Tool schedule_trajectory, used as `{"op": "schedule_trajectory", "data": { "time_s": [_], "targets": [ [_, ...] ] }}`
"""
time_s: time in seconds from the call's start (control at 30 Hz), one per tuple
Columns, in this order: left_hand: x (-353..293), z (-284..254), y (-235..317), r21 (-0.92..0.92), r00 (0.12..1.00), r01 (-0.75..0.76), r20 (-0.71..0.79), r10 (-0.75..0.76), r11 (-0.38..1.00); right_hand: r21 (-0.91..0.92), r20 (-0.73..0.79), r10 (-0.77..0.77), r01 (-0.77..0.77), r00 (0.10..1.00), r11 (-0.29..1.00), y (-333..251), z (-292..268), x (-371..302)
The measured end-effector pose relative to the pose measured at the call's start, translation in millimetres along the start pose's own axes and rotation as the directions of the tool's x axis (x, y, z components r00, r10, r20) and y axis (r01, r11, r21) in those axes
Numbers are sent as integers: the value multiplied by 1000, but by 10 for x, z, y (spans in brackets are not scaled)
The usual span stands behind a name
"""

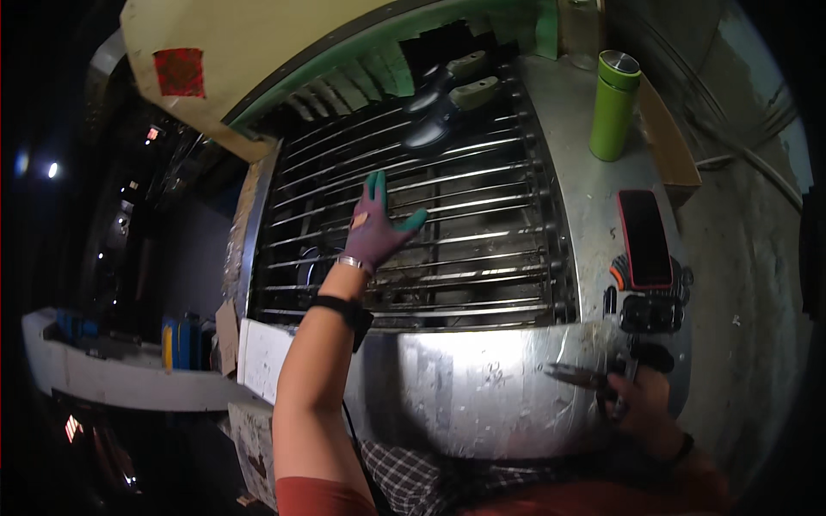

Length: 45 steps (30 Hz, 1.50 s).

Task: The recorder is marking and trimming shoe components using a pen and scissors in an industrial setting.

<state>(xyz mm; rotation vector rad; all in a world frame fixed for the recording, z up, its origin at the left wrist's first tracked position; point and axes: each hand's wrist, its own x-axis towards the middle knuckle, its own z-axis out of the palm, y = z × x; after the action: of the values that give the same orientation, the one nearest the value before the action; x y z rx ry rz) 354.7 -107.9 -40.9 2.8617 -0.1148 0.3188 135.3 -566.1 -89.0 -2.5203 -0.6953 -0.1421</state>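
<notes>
My left hand (374,228), in a purple glove with teal fingertips, reaches out over a conveyor of metal rods (482,206). Its fingers are spread and nothing is in them. Beyond the fingertips, a dark shoe-shaped piece with a beige end (428,133) rests on the rods, and a similar one (424,101) lies behind it, partly in shadow. My right hand (641,400) is low at the right, above the metal sheet (482,378). It grips a pair of pliers (578,376) whose jaws point left.
On the metal ledge to the right stand a green flask (613,107) and a red-edged phone (644,236). A black gadget (651,314) sits below the phone. At the far end, green strip flaps (387,69) hang under a cream machine cover (284,43). A cardboard box (671,146) is beside the ledge.
</notes>
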Motion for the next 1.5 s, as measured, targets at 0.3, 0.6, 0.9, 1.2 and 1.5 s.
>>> {"op": "schedule_trajectory", "data": {
  "time_s": [0.3,0.6,0.9,1.2,1.5],
  "targets": [
    [1681,867,-189,288,976,48,192,-107,956,442,319,431,-535,844,720,-13,27,12],
    [845,386,379,100,935,228,256,-247,968,-155,6,-46,47,999,987,279,155,-266],
    [-2373,-647,985,-855,818,518,489,-304,19,131,-122,-32,48,992,990,-126,3,84],
    [-5099,-910,1845,-754,648,223,588,-484,-618,578,-5,-367,302,930,758,-1100,244,-81],
    [-5950,-297,2158,-651,490,29,671,-557,-758,424,738,-595,-905,319,41,-2153,738,-768]
  ]
}}
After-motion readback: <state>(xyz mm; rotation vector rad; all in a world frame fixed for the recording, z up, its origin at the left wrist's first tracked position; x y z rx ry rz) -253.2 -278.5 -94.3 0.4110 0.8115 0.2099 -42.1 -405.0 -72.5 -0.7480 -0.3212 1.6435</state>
